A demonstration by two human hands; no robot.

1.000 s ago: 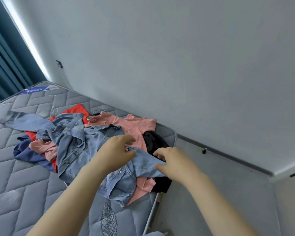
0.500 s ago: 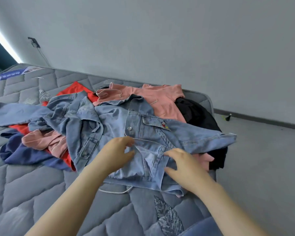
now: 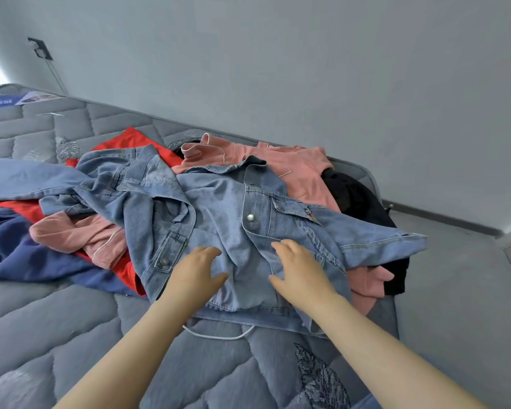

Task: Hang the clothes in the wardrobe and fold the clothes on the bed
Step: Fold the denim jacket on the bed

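A light blue denim jacket point(image 3: 219, 214) lies spread on top of a heap of clothes on the grey quilted mattress point(image 3: 56, 320). My left hand point(image 3: 198, 273) rests flat on its lower front panel, fingers relaxed. My right hand point(image 3: 300, 270) lies on the jacket just to the right, fingers stretched over the button placket. Under the jacket are a pink top point(image 3: 292, 169), a red garment point(image 3: 130, 143), a navy garment point(image 3: 27, 261) and a black garment point(image 3: 357, 199). A second pink piece point(image 3: 80, 237) sits at the left.
A grey wall point(image 3: 278, 69) runs behind the bed, with a wall socket and cable point(image 3: 40, 50) at the upper left. Grey floor point(image 3: 455, 290) lies right of the mattress corner. A white cord point(image 3: 219, 336) pokes out under the jacket hem.
Both hands have let go of the denim they were pinching and now lie flat on the jacket. The jacket front is spread smoother.
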